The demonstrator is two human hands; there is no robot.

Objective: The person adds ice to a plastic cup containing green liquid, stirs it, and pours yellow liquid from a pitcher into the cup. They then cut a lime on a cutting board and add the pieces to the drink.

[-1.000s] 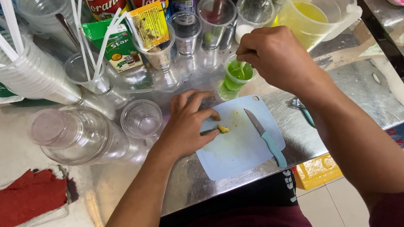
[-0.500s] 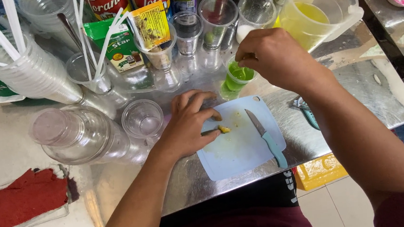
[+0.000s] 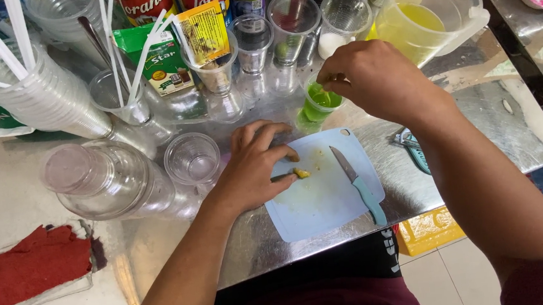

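Note:
My left hand rests on the pale blue cutting board, its fingertips pinching a small yellow piece of food. My right hand hovers over a small plastic cup of green liquid, thumb and finger pinched right at the rim; whether something is between them is hidden. A teal-handled knife lies on the board to the right of my left hand.
A jug of yellow liquid stands at the back right. Stacked clear cups, straws, bottles and cartons crowd the back. Lying plastic cups and a red cloth are at the left. The steel counter edge runs along the front.
My right hand has shifted slightly left and down onto the green cup's rim. My left hand stays on the board with the yellow piece.

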